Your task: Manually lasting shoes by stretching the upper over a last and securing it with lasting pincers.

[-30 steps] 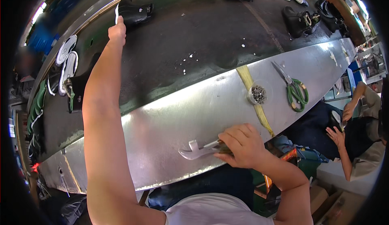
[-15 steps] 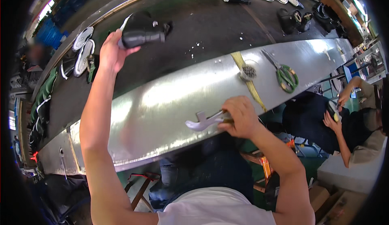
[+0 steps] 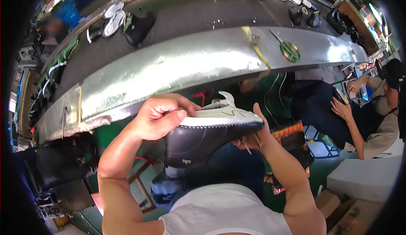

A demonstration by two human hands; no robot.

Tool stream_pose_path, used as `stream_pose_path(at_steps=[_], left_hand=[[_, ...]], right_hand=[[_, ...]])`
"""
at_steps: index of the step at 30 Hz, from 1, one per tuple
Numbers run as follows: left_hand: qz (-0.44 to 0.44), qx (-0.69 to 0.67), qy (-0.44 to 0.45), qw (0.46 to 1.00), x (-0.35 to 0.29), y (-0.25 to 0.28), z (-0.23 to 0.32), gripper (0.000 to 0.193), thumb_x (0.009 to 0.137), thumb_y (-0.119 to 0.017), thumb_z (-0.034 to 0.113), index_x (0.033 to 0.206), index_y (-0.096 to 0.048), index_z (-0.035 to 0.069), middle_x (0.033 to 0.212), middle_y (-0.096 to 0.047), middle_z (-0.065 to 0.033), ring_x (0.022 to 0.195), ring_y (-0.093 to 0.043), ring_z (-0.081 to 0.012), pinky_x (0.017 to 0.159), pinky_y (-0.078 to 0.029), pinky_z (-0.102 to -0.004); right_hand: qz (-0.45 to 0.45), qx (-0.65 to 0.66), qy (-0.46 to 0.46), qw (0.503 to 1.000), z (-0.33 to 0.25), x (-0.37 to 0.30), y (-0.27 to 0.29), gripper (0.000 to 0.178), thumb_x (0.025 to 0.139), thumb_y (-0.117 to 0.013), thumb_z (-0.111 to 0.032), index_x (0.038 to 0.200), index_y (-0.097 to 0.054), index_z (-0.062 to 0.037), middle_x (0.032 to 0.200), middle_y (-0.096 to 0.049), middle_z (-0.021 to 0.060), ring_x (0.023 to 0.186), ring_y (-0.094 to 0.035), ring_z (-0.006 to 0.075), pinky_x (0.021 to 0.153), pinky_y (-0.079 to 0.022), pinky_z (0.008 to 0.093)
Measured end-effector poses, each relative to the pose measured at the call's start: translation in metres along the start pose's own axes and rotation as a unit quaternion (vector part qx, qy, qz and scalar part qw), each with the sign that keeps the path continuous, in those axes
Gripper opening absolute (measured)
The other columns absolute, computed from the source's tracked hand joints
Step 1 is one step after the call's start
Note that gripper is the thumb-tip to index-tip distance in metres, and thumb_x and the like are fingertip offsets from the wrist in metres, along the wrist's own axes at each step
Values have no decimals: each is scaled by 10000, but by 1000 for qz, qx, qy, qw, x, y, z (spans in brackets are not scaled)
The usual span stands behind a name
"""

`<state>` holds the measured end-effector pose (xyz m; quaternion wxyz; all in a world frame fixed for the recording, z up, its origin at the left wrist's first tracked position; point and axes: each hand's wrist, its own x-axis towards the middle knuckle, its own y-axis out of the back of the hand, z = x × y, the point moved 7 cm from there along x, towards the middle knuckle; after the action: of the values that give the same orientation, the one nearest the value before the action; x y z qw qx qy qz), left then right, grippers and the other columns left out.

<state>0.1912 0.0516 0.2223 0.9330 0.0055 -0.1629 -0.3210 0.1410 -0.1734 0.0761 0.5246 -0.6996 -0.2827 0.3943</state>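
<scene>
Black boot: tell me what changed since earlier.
The left hand brought the black boot closer in and rightward from the dark tabletop, turning it white sole up; the right hand is now at its toe, still holding the metal tool. The green-handled scissors stayed on the metal strip.

Scissors (image 3: 289,51), green-handled, on metal strip (image 3: 169,67), right of yellow band (image 3: 259,53). Co-worker (image 3: 367,120) at far right; white block (image 3: 363,176) below. Blue crate (image 3: 67,12), upper left.

Left hand (image 3: 163,115) grips black leather boot (image 3: 203,141), white rubber-like sole (image 3: 220,117) up; right hand (image 3: 264,132) at right end, holding silver metal pliers (image 3: 228,98).
</scene>
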Motion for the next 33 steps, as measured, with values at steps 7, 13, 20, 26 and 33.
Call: stream_pose_path(at_steps=[7, 13, 20, 26, 33], left_hand=[[42, -16, 26, 999, -26, -15, -38, 282, 1011, -587, 261, 1130, -609, 6, 1270, -606, -168, 1226, -575, -296, 1020, -459, -411], [326, -159, 199, 910, -73, -46, -78, 777, 935, -638, 524, 1493, -327, 83, 1421, -485, -110, 1336, -437, -236, 1099, -380, -411], [241, -582, 70, 774, -75, -63, -133, 674, 1029, -379, 568, 1465, -439, 57, 1466, -499, -160, 1317, -511, -324, 1122, -410, -469], [184, -595, 40, 781, -83, -55, -118, 530, 1026, -430, 411, 1397, -498, 38, 1376, -559, -181, 1245, -561, -316, 1075, -445, -458], [0, -609, -58, 791, -125, -50, -132, 623, 1039, -368, 494, 1485, -414, 60, 1506, -453, -161, 1357, -470, -337, 1160, -361, -438]], right_hand=[[-6, -192, 105, 976, 24, -32, 28, 782, 831, -701, -544, 1381, -494, -28, 1160, -647, 194, 895, -664, 293, 725, -524, 393], [153, -468, 292, 820, 26, -44, 6, 676, 708, -869, -109, 1262, -488, -29, 1107, -570, 50, 1069, -587, 166, 981, -462, 337], [85, -707, 199, 673, 69, -47, -43, 509, 879, -760, -303, 1231, -528, -19, 994, -700, 149, 925, -698, 299, 826, -523, 364], [146, -728, 123, 658, 41, -76, -51, 273, 956, -653, -254, 1100, -611, -26, 767, -679, 136, 714, -687, 292, 687, -513, 378], [57, -809, -28, 584, 38, -85, -73, 279, 951, -617, -254, 1091, -642, -14, 722, -675, 114, 675, -673, 265, 659, -502, 394]])
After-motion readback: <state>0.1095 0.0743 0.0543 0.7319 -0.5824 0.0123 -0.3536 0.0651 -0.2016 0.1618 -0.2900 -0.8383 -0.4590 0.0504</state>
